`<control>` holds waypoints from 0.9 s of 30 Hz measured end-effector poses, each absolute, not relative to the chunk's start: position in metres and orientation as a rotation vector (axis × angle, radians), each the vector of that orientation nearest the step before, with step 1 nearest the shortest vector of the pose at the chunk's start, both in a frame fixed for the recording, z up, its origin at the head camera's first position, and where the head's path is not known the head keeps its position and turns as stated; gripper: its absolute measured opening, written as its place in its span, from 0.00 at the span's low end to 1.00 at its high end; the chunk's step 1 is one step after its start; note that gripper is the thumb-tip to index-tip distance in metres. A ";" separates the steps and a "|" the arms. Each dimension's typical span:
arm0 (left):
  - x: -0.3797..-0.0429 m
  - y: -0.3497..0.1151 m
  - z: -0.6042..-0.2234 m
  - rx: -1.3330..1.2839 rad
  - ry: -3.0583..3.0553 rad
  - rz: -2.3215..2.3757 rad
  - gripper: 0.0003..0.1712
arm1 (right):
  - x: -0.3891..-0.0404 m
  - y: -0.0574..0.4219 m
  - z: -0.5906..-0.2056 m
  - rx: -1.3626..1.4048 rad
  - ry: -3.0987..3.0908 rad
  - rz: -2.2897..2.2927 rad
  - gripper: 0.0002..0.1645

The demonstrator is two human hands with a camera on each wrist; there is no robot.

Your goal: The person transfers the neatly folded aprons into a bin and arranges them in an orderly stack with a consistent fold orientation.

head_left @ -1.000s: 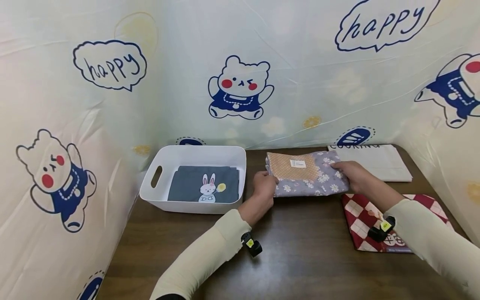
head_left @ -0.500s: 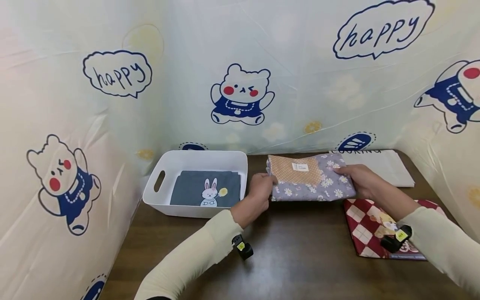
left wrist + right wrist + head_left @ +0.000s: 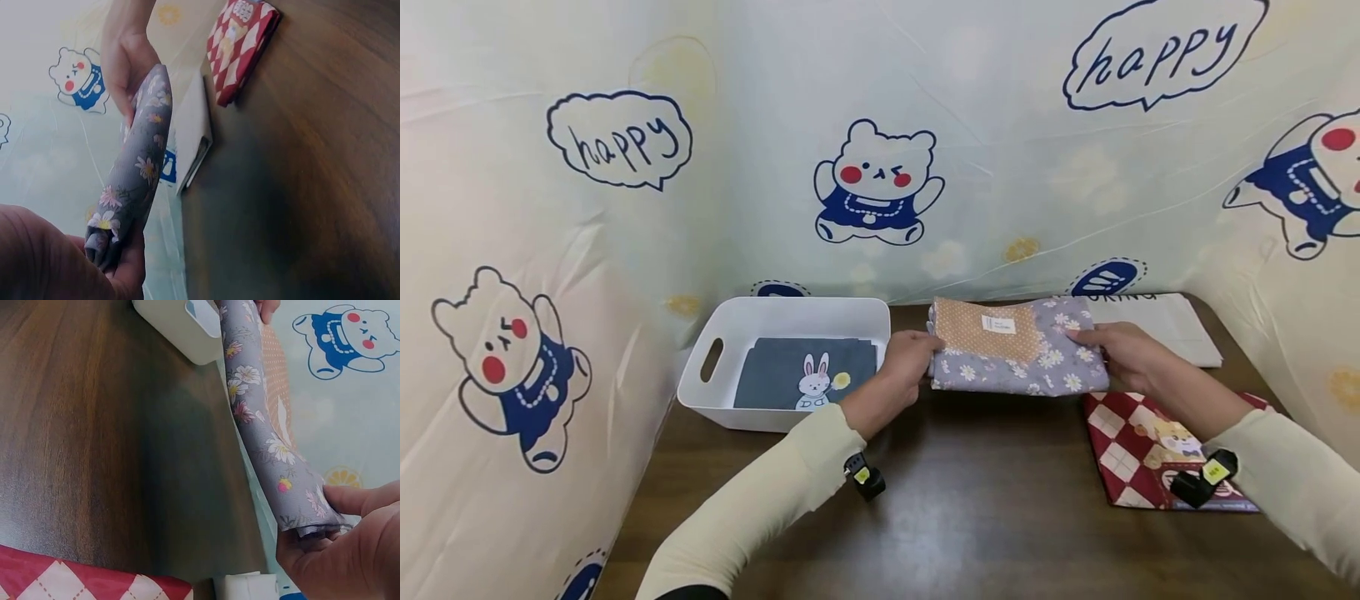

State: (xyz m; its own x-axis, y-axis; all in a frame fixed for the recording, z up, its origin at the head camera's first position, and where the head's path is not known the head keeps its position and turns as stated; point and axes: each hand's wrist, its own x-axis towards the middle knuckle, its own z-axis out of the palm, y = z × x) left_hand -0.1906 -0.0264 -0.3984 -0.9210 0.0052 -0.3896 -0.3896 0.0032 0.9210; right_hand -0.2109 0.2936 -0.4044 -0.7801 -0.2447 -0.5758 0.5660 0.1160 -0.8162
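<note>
Apparently clear of the table (image 3: 940, 492), near its far edge, a floral cloth (image 3: 1000, 367) is held folded, left end pinched in the left hand (image 3: 904, 367), right end in the right hand (image 3: 1123, 354). Fingers beneath are hidden in the head view; curled under the fold, right thumb above, they are seen from the right wrist. Label (image 3: 998, 324) print cannot be read. Lettering on the white cloth (image 3: 1165, 329), far right corner, is partly hidden; the red checked cloth (image 3: 1123, 454), near the right edge, is overlapped by a sleeve (image 3: 1292, 483). Rabbit print (image 3: 814, 383) inside the basket (image 3: 752, 419) is shown only by the head view.
</note>
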 end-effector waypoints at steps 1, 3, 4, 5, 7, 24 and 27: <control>-0.191 -0.028 -0.397 -0.395 1.997 1.994 0.16 | -0.210 0.293 -0.403 0.313 1.793 -1.729 0.39; -0.192 -0.032 -0.394 -0.385 1.997 1.976 0.17 | -0.209 0.292 -0.400 0.315 1.775 -1.737 0.39; -0.192 -0.034 -0.392 -0.375 1.995 1.968 0.18 | -0.208 0.291 -0.398 0.318 1.763 -1.743 0.38; -0.192 -0.036 -0.391 -0.363 1.997 1.955 0.18 | -0.207 0.290 -0.396 0.310 1.756 -1.745 0.37; -0.193 -0.040 -0.388 -0.345 2.003 1.933 0.19 | -0.206 0.289 -0.392 0.306 1.737 -1.750 0.35; -0.201 -0.062 -0.367 -0.367 1.994 1.852 0.19 | -0.203 0.290 -0.383 0.254 1.782 -1.777 0.20; -0.203 -0.064 -0.364 -0.377 1.968 1.845 0.19 | -0.204 0.290 -0.383 0.253 1.772 -1.786 0.19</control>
